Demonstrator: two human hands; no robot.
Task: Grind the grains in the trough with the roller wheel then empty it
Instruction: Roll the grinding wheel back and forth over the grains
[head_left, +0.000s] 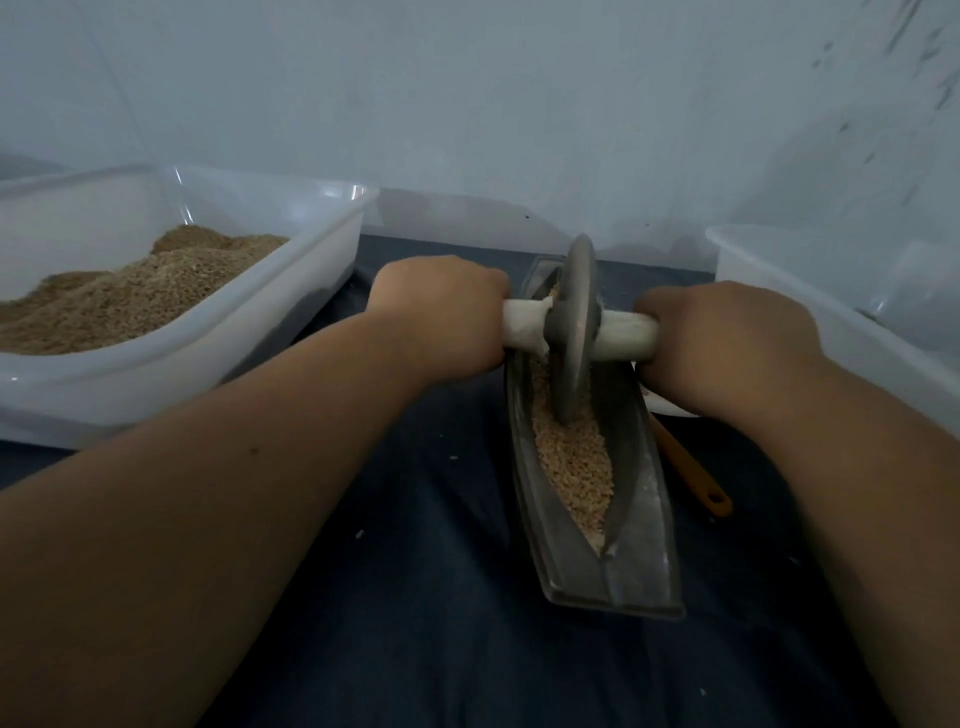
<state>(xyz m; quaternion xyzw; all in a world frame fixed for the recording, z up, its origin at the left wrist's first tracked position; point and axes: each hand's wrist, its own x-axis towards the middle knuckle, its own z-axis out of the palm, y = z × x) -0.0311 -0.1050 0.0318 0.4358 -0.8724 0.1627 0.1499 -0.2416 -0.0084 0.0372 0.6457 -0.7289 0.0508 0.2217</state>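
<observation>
Head view. Item: trough (644, 551), laid lengthwise on dark cloth (415, 597), centre right, holding grains (571, 462) that appear coarse. Roller wheel (574, 322) is stood upright in the far half. Its axle ends are gripped by left hand (441, 312) and right hand (727, 343), fingers curled round, tips hidden. Grinding is judged under way. Emptying, perhaps into the left tub (182, 364), is not yet done.

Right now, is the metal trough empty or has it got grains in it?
Not empty. Pale grains lie along the trough, and the roller wheel stands in them.
</observation>
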